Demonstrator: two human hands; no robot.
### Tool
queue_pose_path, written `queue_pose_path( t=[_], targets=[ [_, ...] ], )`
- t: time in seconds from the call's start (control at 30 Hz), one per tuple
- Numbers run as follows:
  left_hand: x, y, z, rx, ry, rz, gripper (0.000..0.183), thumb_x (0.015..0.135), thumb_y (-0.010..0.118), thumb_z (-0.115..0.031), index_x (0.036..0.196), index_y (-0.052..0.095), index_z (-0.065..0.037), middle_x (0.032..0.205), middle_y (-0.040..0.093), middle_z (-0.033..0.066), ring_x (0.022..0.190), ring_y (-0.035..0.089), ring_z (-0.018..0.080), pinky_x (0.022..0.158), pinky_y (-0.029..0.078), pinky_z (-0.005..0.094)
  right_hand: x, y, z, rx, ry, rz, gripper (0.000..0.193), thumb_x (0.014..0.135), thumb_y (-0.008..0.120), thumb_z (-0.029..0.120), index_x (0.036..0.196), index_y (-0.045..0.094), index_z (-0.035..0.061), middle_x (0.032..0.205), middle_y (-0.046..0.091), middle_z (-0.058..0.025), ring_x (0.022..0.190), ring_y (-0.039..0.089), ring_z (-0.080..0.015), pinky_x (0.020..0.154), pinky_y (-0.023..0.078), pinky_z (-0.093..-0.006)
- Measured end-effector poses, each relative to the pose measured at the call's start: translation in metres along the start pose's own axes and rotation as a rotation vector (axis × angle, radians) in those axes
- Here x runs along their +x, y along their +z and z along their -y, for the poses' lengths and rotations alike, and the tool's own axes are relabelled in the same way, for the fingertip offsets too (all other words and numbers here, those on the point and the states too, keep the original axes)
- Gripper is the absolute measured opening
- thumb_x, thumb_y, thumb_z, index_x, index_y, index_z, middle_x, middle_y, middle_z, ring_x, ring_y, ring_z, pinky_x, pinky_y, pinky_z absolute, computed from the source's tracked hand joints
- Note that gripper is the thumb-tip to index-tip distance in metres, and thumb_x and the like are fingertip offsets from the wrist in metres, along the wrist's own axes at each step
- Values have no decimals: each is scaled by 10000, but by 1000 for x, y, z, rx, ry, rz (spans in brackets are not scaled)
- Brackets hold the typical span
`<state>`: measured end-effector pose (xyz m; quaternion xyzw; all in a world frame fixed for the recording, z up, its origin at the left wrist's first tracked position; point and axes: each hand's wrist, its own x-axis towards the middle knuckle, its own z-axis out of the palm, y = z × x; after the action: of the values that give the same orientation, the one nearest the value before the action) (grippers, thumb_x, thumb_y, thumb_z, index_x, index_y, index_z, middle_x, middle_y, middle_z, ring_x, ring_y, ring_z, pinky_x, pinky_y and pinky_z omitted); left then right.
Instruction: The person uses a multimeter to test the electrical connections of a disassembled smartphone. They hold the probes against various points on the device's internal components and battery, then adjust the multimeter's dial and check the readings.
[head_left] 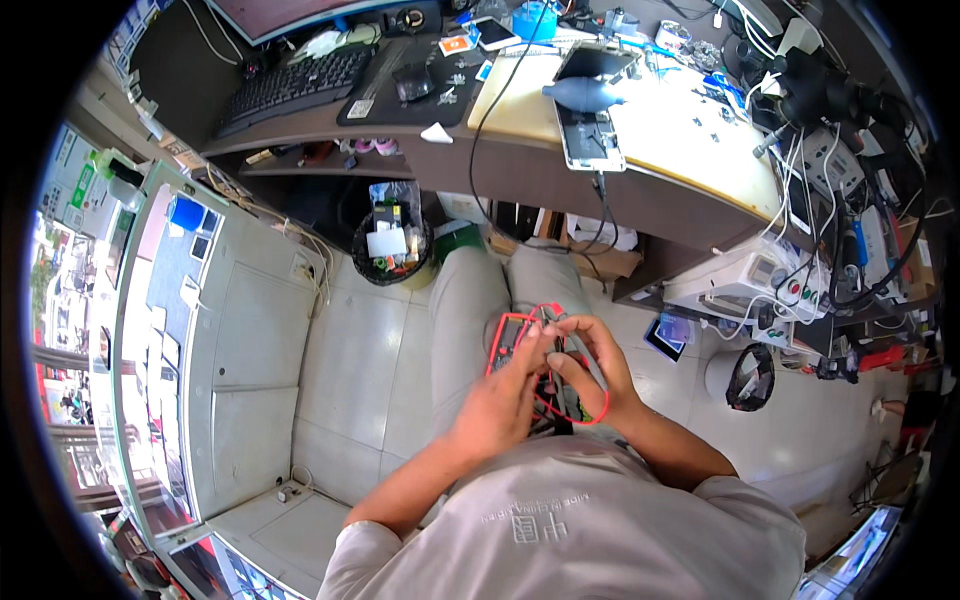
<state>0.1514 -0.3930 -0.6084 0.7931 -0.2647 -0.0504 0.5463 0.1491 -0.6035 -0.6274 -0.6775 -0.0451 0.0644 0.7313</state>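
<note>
Above my lap, a red-edged multimeter (506, 335) lies against my left hand (503, 400), which partly covers its face. A red test lead (604, 408) loops from the fingertips down around my right hand (605, 375). Both hands are closed, their fingertips meeting over the test leads, with a dark lead between them. The fingers hide the exact grip and the lead tips. Below the hands, dark and green parts show only in small bits against my shirt.
Ahead stands a desk (655, 185) bearing a keyboard (300, 85), a mouse (413, 82), an opened phone (590, 140) and a blue-grey air blower (585, 95). A full bin (425, 268) sits under it; another bin (750, 378) stands right. A glass cabinet (250, 330) is left.
</note>
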Motion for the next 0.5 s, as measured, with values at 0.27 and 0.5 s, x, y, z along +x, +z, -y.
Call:
queue_pose_path(
  t=[0.27,0.5],
  targets=[
    [-29,-14,50,445,-258,-234,446,1001,719,-123,1409,641,40,1271,729,248,1042,754,413,903,609,437,-11,-21,-3,-404,-60,-283,333,1024,586,-21,1348,535,39,971,670,-61,739,558,-96,718,497,-263],
    [-29,0,65,444,-557,67,668,994,756,-499,1349,645,57,1174,717,296,1045,719,452,914,576,501,-25,-39,-39,-752,-138,-162,337,993,649,18,1324,585,19,1137,680,-188,909,671,-339,850,544,-407]
  ],
)
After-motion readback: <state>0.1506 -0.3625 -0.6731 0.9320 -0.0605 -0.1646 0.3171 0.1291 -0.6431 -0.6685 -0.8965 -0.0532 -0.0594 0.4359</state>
